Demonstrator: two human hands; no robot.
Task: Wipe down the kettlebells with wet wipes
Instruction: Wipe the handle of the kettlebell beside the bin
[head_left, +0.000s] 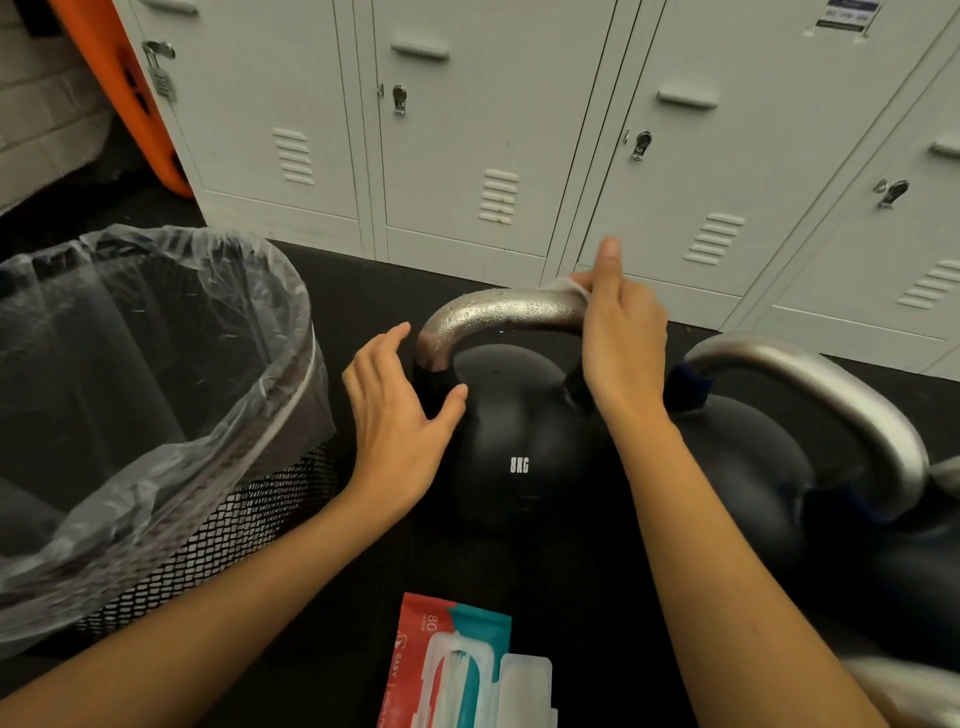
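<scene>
A black kettlebell (519, 447) marked 8KG stands on the dark floor, its silver handle (498, 314) beaded with water drops. My right hand (621, 338) wraps a white wet wipe (569, 287) round the right end of that handle, with the thumb sticking up. My left hand (397, 410) rests with spread fingers against the left side of the ball, below the handle's left leg. A second, dark blue kettlebell (753, 467) with a silver handle stands to the right. The pack of wet wipes (457, 670) lies in front, its lid flipped up.
A black mesh bin (171, 499) lined with a clear plastic bag stands at the left. Grey lockers (467, 130) form a wall right behind the kettlebells. An orange object (119, 78) leans at the far left.
</scene>
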